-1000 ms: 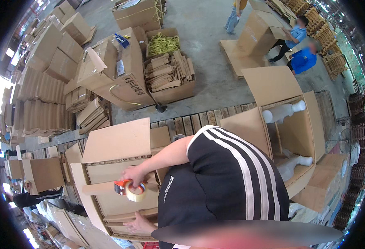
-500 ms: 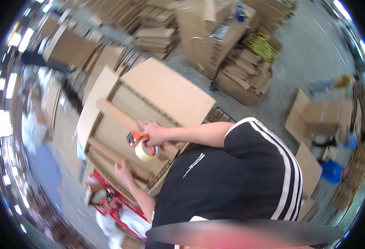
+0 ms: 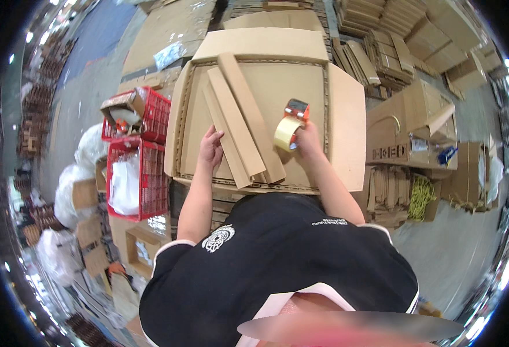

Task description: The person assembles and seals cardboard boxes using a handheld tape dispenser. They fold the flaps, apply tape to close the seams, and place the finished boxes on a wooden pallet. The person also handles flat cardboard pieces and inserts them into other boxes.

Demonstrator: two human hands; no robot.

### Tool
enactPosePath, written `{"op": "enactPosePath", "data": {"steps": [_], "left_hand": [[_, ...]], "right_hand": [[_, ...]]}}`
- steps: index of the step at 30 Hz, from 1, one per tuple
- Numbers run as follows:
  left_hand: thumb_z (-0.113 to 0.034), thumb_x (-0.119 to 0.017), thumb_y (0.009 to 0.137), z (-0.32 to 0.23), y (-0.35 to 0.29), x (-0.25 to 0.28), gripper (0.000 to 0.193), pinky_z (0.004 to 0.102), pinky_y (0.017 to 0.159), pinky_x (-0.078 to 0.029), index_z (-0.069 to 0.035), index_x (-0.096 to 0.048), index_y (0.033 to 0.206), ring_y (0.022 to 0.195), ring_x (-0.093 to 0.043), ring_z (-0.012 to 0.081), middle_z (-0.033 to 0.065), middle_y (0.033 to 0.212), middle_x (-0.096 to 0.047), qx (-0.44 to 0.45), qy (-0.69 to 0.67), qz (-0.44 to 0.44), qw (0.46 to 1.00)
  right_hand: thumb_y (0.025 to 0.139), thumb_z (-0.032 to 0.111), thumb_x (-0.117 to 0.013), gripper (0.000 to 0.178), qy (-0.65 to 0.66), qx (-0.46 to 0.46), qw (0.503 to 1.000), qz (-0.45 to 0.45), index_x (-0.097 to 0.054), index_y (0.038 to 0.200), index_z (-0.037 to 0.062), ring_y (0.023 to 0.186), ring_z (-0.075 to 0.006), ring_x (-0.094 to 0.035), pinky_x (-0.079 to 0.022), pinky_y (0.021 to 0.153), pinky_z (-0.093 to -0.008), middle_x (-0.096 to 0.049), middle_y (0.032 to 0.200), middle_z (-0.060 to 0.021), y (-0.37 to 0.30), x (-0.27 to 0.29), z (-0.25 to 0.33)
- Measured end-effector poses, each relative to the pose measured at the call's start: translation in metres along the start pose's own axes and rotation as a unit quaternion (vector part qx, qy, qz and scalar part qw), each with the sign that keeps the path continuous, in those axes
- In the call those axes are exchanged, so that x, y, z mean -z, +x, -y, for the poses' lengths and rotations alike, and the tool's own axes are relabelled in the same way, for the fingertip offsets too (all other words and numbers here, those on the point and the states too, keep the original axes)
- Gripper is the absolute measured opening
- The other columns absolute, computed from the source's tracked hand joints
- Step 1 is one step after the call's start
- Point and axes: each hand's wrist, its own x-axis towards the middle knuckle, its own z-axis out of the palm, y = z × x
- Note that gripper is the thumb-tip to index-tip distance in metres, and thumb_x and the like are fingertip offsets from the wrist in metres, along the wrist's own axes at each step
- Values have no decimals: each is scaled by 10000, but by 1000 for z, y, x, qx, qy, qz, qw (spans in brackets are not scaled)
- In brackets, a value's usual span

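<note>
In front of me lies a large cardboard box (image 3: 347, 130) with its flaps folded outward. Two long folded cardboard strips, a left one (image 3: 231, 121) and a right one (image 3: 253, 118), rest at a slant inside it, close together. My right hand (image 3: 308, 140) grips an orange tape dispenser (image 3: 298, 110) with a roll of clear yellowish tape, held over the right part of the box. Beside the left strip's outer edge is my left hand (image 3: 211, 149), its fingers loosely apart; whether the fingertips touch the strip I cannot tell.
Red plastic crates (image 3: 153, 179) stand at the left, holding a small box and white bags. Large cartons (image 3: 413, 121), a stack of cardboard pieces (image 3: 387, 188) and yellow-green strapping (image 3: 421, 196) are at the right. Flattened cardboard (image 3: 170, 34) lies beyond the box.
My view has swung round to face the box squarely. The strips now lie side by side at a slant, where before they were apart. The tape dispenser stays in my right hand.
</note>
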Motion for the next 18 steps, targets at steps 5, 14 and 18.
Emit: {"op": "enactPosePath", "data": {"steps": [5, 14, 18], "left_hand": [[-66, -621, 1036, -1, 15, 19, 356, 461, 1072, -592, 33, -625, 1378, 1200, -725, 292, 158, 1314, -735, 71, -8, 16, 997], [-173, -582, 1109, -15, 16, 18, 353, 408, 978, -637, 11, -584, 1410, 1123, -746, 264, 175, 1317, -713, 120, -185, 61, 973], [-260, -773, 1016, -17, 5, -8, 527, 410, 1005, -611, -4, -561, 1425, 1130, -725, 243, 133, 1283, -706, 84, 87, -23, 992]], "right_hand": [[936, 213, -771, 407, -291, 22, 949, -118, -751, 1271, -18, 1064, -230, -739, -554, 970, -395, -793, 1115, -138, 33, 16, 35], [949, 323, -763, 661, -585, 234, 771, -93, -561, 1460, -44, 1293, -481, -533, -453, 1135, -561, -579, 1335, -292, -12, -92, -2], [903, 372, -836, 929, -665, 93, 736, -88, -371, 1598, -32, 1283, -493, -583, -523, 1059, -565, -572, 1372, -298, -40, -125, -44]]}}
